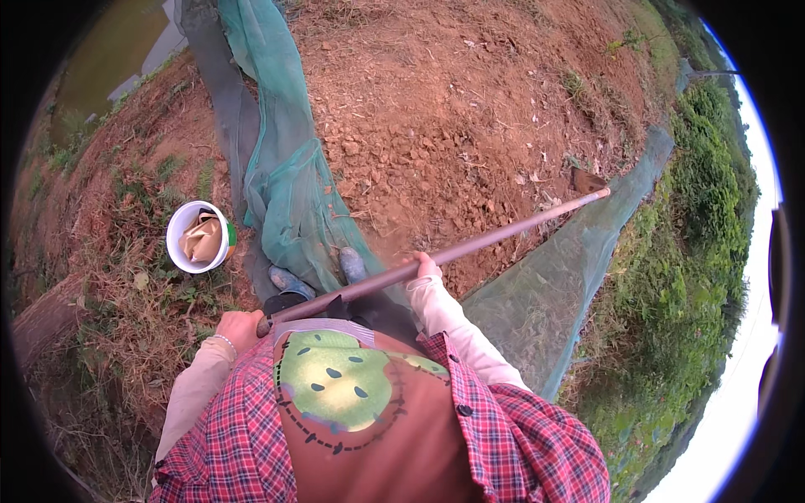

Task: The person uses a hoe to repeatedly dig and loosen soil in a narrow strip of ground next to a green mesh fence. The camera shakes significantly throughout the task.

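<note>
A long-handled hoe slants across my front, its wooden handle [490, 237] rising from lower left to upper right. My left hand [239, 330] grips the butt end near my waist. Farther up the shaft, my right hand [425, 265] is closed around it. At the far end the brown hoe blade [588, 181] is beside the edge of a mesh net, over the reddish soil [434, 157]; whether it touches the ground I cannot tell. Broken clods lie in the soil ahead of my feet.
Green netting [286, 188] runs along the ground to my boots [352, 264]. Another net [534, 314] stretches along the right. A white bucket [198, 236] holding brown paper or a bag stands at left, near a log [50, 314]. Water [116, 50] lies at upper left.
</note>
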{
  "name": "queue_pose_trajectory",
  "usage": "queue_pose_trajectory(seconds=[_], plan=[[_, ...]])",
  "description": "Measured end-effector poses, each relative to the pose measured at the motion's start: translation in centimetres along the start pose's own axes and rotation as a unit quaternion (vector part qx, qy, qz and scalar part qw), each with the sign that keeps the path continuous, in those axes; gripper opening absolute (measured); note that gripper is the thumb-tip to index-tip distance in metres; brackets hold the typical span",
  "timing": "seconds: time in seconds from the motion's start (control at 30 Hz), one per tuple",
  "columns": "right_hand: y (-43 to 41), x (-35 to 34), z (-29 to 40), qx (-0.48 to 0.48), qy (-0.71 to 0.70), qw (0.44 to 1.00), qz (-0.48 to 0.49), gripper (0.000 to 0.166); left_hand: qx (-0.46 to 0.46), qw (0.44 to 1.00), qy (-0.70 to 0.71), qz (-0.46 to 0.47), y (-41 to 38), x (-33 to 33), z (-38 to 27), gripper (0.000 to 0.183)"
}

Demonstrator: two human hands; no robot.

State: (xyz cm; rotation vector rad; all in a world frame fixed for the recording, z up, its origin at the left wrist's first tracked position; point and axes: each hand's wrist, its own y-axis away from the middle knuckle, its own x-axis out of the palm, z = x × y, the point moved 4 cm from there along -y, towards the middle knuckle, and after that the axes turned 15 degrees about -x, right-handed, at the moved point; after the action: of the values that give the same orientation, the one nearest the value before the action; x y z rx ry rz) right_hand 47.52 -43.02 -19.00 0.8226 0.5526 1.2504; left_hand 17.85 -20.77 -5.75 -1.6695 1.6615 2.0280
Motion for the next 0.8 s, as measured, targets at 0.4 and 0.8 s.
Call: queue_pose_trajectory(seconds=[0.4, 0.8], plan=[[-6.9, -3.1, 3.3, -0.039, 0.079, 0.996, -0.018, 0.027, 0.047, 0.992, 0.038, 0.111, -2.9, -2.9, -8.3, 0.031], [-0.2, -4.1, -5.5, 0.041, 0.009, 0.999, -0.018, 0.025, -0.027, 0.997, -0.04, 0.055, 1.8, 2.6, 1.9, 0.023]])
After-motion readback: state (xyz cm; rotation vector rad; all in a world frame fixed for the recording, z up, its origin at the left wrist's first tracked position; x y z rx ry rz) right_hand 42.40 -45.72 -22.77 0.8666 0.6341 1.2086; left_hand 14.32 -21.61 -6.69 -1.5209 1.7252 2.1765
